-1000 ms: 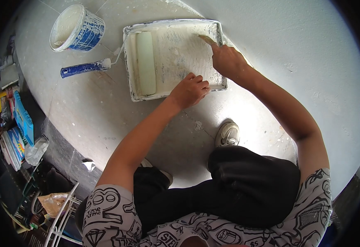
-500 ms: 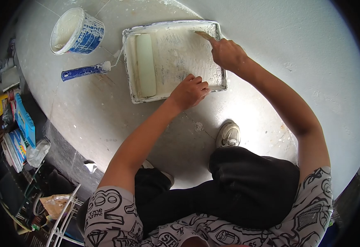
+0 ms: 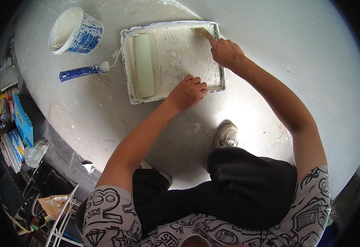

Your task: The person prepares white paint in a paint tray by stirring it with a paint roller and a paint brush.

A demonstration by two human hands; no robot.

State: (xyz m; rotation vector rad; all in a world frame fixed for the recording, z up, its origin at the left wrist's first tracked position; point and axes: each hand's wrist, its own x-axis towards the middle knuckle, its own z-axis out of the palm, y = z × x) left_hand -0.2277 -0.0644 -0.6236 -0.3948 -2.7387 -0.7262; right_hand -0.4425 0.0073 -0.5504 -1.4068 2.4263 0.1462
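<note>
My right hand (image 3: 228, 53) is closed around a paintbrush (image 3: 204, 33), its brownish end over the far right corner of a paint tray (image 3: 180, 53). White paint coats the tray's ribbed inside. At the tray's near edge, my left hand (image 3: 189, 92) has its fingers curled round the rim. A pale roller (image 3: 145, 66) lies across the tray's left end. Its wire frame leads out over the side to a blue handle (image 3: 79, 73) above the floor.
Beyond the roller handle, a blue-and-white paint bucket (image 3: 79, 35) stands on the spattered floor. A pale wall (image 3: 311, 53) rises on the right. Books and boxes (image 3: 19, 123) and a white wire rack (image 3: 64, 218) crowd the left. My shoe (image 3: 227, 135) is below the tray.
The brush has turned slightly in my right hand, showing more of its flat side in the tray's corner. My left hand stays at the rim. The whole view shifts a little.
</note>
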